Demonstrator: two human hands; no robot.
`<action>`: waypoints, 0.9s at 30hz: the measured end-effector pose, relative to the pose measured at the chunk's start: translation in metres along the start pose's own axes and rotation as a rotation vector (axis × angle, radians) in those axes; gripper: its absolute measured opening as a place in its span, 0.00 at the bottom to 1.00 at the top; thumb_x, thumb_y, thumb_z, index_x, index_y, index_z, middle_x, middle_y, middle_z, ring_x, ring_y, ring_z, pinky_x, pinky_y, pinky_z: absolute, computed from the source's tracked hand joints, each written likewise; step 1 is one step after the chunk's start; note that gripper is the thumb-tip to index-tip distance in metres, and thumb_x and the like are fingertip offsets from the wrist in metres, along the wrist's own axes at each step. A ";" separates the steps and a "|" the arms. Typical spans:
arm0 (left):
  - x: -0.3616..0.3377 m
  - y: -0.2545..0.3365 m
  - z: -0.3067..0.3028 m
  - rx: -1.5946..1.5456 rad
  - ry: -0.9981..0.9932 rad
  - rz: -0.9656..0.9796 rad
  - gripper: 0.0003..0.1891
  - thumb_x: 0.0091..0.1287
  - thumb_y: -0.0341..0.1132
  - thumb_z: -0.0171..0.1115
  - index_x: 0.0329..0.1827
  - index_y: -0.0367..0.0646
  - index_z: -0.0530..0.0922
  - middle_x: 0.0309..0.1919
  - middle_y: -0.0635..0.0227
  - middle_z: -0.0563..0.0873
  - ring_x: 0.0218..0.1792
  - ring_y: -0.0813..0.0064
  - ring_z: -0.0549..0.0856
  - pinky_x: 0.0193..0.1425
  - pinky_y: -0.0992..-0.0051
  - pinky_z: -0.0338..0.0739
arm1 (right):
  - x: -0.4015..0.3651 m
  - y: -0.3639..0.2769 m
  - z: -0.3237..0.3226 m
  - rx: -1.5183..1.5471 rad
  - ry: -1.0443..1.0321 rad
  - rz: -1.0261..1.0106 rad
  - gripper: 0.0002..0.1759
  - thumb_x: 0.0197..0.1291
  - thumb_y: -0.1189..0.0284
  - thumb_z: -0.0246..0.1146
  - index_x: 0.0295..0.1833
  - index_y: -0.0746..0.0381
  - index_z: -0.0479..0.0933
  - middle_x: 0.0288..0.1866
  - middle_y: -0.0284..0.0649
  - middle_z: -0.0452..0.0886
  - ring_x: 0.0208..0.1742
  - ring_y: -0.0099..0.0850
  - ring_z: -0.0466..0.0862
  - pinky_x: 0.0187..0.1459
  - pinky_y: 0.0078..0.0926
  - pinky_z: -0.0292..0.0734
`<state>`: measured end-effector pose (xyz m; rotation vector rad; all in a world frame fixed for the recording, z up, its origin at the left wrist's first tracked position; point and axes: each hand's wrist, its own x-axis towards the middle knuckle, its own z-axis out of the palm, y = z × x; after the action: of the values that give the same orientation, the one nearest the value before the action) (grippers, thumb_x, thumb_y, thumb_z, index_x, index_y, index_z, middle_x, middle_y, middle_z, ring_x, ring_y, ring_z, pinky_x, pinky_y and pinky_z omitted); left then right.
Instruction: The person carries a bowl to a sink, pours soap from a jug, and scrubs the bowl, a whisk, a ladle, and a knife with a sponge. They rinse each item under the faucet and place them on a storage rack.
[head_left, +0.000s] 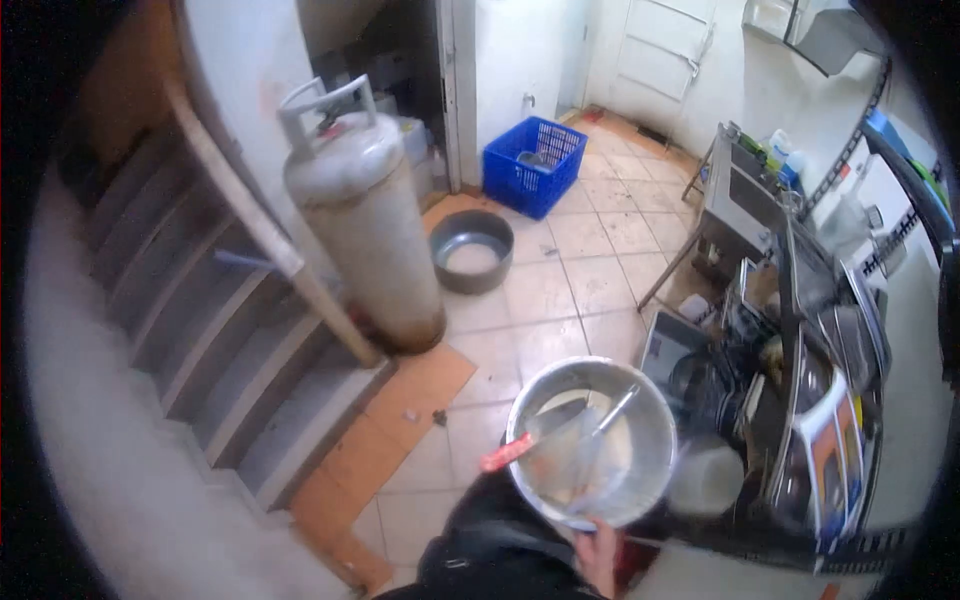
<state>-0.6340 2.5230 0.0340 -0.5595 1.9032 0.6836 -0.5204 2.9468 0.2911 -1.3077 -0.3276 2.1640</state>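
A large round metal pot is in front of my body, tilted so that I see down into it. Inside lie a knife with a red handle, the handle sticking out over the left rim, and a long metal utensil whose kind I cannot make out. Some pale liquid or residue seems to cover the bottom, blurred. My right hand is closed on the near rim of the pot, its fingers partly hidden. I do not see my left hand; dark clothing fills the area left of the pot.
A gas cylinder stands beside stairs on the left. Ahead on the tiled floor are a dark round basin and a blue crate. Along the right are a metal sink table and racks of dishes.
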 end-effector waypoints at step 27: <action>0.151 0.977 0.253 0.253 -0.228 0.280 0.14 0.69 0.45 0.51 0.42 0.43 0.75 0.29 0.68 0.79 0.25 0.76 0.78 0.27 0.78 0.74 | 0.578 -0.529 0.355 0.375 0.055 -0.452 0.27 0.52 0.85 0.51 0.61 0.71 0.62 0.55 0.49 0.72 0.55 0.43 0.74 0.58 0.42 0.71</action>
<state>-1.1583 3.3981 0.0180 -0.0515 1.8310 0.6400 -0.8433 3.7438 0.3029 -0.9691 -0.1632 1.7046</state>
